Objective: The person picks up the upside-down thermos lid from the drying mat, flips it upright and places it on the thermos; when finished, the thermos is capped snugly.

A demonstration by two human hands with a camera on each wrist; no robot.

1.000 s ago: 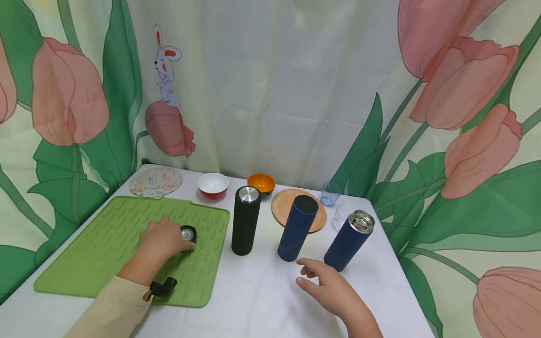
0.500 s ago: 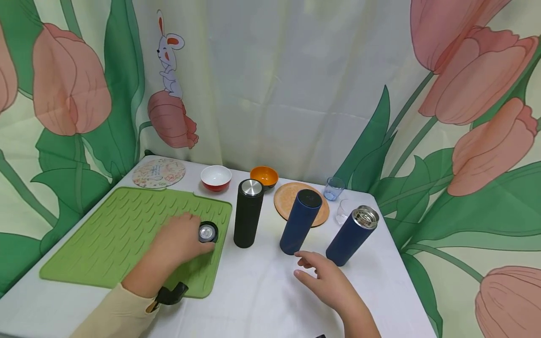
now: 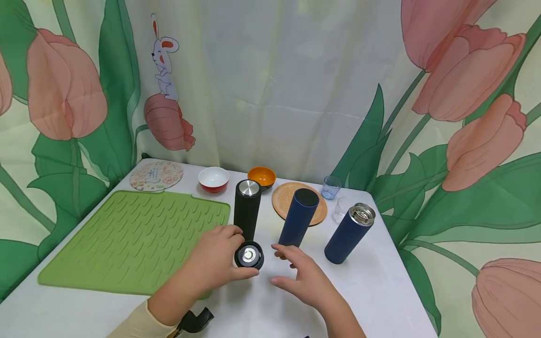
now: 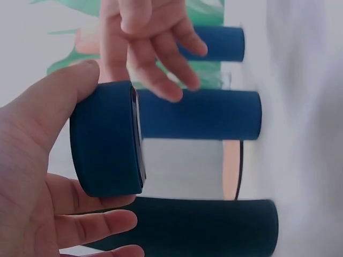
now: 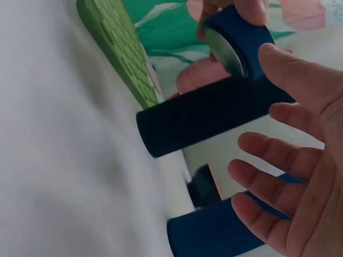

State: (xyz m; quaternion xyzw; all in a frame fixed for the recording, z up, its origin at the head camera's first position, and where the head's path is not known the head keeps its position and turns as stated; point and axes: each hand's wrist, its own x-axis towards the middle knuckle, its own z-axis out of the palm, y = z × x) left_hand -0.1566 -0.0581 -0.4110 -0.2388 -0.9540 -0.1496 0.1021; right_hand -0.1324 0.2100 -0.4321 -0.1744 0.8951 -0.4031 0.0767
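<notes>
My left hand [image 3: 211, 260] pinches a blue bottle lid [image 4: 104, 140] between thumb and fingers. In the head view the lid's inner side faces up, showing a dark rim and a shiny centre. My right hand [image 3: 306, 281] is just right of the lid, apart from it, with loosely bent fingers and nothing in its grasp. Behind the lid stands a black thermos [image 3: 247, 209] with a silver top. A blue thermos [image 3: 297, 218] with a dark top stands behind the right hand. Farther right, another blue thermos [image 3: 348, 237] has no lid, and its steel mouth shows.
A green drying mat [image 3: 127, 239] covers the table's left side. Along the back are a floral round mat [image 3: 156, 176], a red-and-white bowl [image 3: 213, 178], an orange bowl [image 3: 261, 176], a round wooden board [image 3: 281, 199], a blue glass [image 3: 331, 188] and a clear glass [image 3: 339, 211].
My left hand has lifted the lid off the green mat and carried it right, in front of the black thermos. My right hand has shifted slightly left towards it.
</notes>
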